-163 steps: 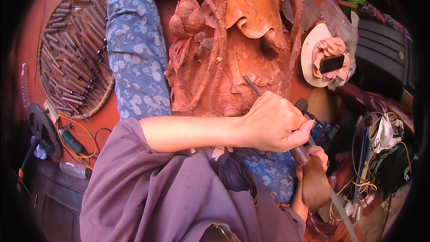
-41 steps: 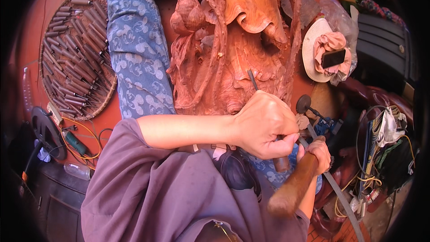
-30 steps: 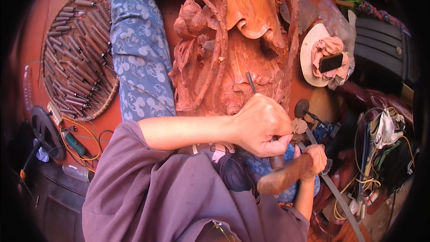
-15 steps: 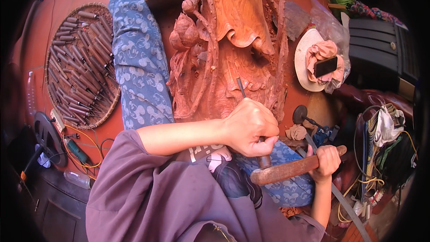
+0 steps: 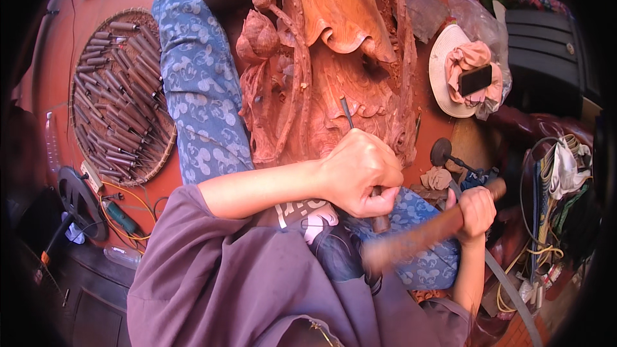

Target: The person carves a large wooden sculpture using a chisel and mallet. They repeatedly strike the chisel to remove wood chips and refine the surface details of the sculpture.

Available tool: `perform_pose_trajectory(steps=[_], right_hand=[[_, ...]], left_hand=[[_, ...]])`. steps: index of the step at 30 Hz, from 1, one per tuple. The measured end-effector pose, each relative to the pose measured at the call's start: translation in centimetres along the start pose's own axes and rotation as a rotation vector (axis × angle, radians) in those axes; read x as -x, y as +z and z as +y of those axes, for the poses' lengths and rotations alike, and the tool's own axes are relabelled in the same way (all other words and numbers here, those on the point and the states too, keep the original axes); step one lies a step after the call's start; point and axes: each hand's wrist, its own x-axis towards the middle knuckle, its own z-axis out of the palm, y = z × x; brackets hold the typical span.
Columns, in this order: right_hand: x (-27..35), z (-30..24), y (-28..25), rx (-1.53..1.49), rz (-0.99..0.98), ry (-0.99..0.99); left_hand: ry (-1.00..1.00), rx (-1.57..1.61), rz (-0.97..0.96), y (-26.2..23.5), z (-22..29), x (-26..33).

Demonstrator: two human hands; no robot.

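Observation:
My left hand (image 5: 365, 177) is closed around a carving chisel (image 5: 347, 114), its thin dark blade pointing away from me onto the reddish wood carving (image 5: 350, 93). Below my fist the butt of the chisel's wooden handle sticks out. In my right hand (image 5: 477, 213) is a wooden mallet (image 5: 418, 239), gripped near one end and smeared by motion. Its free end hangs a little short of the chisel's butt. The carving has curled, leaf-like folds, round buds and twisting stems, and lies between my legs. The chisel's tip meets its lower folds.
A round woven tray (image 5: 168, 154) full of wooden-handled chisels (image 5: 128, 99) lies at the left. Below it are a green power tool (image 5: 120, 217) and yellow cord. At the right are a pale hat (image 5: 443, 83) with a phone (image 5: 475, 80) on cloth, and tangled cables (image 5: 546, 250).
The mallet has swung back from the chisel's butt, toward me, and my right hand has shifted slightly right and up. My left hand keeps its grip. The whole view has tilted slightly.

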Motion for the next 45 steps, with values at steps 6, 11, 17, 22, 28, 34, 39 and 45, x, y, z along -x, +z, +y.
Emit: perform_pose_trajectory(steps=[6, 11, 17, 22, 28, 34, 39, 45], right_hand=[[0.2, -0.3, -0.3, -0.038, -0.010, -0.017], [0.4, -0.4, -0.3, -0.065, -0.006, -0.008], [-0.4, -0.2, -0.3, 0.014, -0.068, 0.066], [-0.5, -0.4, 0.0, -0.098, 0.040, -0.090], [-0.1, -0.3, -0.5, -0.067, 0.019, -0.053], [-0.5, 0.1, -0.1, -0.038, 0.021, -0.047], [-1.2, 0.4, -0.3, -0.012, -0.013, -0.099], [-0.5, 0.2, -0.2, -0.078, 0.051, -0.136]], left_hand=[[-0.036, -0.006, -0.039, -0.2, 0.3, -0.3], [-0.058, -0.006, -0.059, -0.4, 0.2, -0.4], [-0.092, 0.003, -0.090, -0.6, 0.2, -0.3], [-0.124, 0.005, -0.140, -1.0, 0.4, -0.5], [-0.114, 0.033, -0.141, -1.2, 0.1, -0.5], [-0.100, 0.005, -0.158, -1.6, 0.0, -0.3], [-0.104, 0.010, -0.177, -1.7, 0.0, -0.3], [-0.100, 0.003, -0.186, -1.8, -0.1, -0.4]])
